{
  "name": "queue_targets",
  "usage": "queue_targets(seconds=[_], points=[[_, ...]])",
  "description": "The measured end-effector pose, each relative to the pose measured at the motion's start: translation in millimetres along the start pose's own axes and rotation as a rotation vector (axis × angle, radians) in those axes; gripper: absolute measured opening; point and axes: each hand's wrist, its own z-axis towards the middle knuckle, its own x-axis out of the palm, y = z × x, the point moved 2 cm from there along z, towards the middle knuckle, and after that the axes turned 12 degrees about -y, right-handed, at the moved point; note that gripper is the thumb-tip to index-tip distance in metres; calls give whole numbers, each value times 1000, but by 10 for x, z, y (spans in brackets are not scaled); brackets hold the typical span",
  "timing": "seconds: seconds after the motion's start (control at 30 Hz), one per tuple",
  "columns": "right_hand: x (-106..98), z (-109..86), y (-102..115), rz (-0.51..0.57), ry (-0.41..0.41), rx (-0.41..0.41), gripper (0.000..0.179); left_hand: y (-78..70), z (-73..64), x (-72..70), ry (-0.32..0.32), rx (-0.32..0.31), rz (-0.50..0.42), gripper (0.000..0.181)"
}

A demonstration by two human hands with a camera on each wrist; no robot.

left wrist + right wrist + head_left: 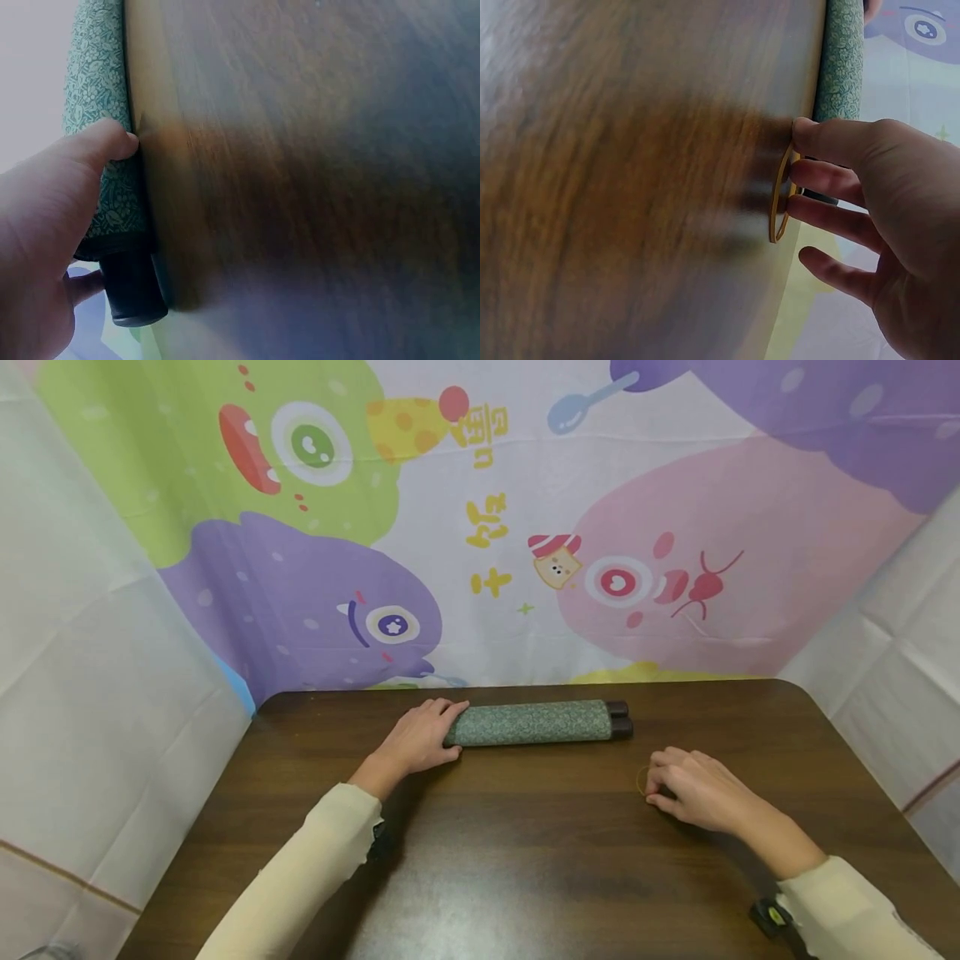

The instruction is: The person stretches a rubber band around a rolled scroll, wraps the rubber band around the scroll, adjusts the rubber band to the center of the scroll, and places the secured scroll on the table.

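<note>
A rolled scroll (536,724) in green floral cloth with dark end knobs lies crosswise near the table's far edge. My left hand (416,739) grips its left end; in the left wrist view the thumb rests over the cloth (94,67) and a black knob (133,289) sticks out below. To the right of the scroll and nearer me, my right hand (697,789) holds a thin yellow rubber band (775,202) at its fingertips, close over the tabletop. Thumb and fingers are at the band, while the little finger stands apart from it.
The brown wooden table (525,860) has rounded far corners. Behind it hangs a cloth (480,635) printed with cartoon monsters, and pale tiled-looking walls (90,693) rise on both sides. A dark strap device (771,917) sits at the right wrist.
</note>
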Motion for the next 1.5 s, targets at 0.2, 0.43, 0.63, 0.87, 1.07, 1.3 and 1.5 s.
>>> queue_targets(seconds=[0.2, 0.43, 0.63, 0.87, 1.07, 1.3, 1.5], points=[[11, 3, 3, -7, -14, -3, 24, -74, 19, -100, 30, -22, 11, 87], [29, 18, 8, -21, -30, 7, 25, -289, -16, -382, 58, -37, 19, 84], [37, 17, 9, -19, -41, 13, 27, -190, -22, -250, 34, -15, 36, 86], [32, 11, 9, -17, -43, 8, 26, -93, 6, -125, 36, -18, 18, 88], [25, -11, -9, -11, -66, -10, 22, -7, 42, -1, 38, -33, -10, 90], [20, -23, -10, -29, -79, -23, 21, -47, 69, -49, 43, -59, -22, 89], [19, -11, -1, -28, -72, -20, 21, -203, 98, -224, 64, -96, 5, 88]])
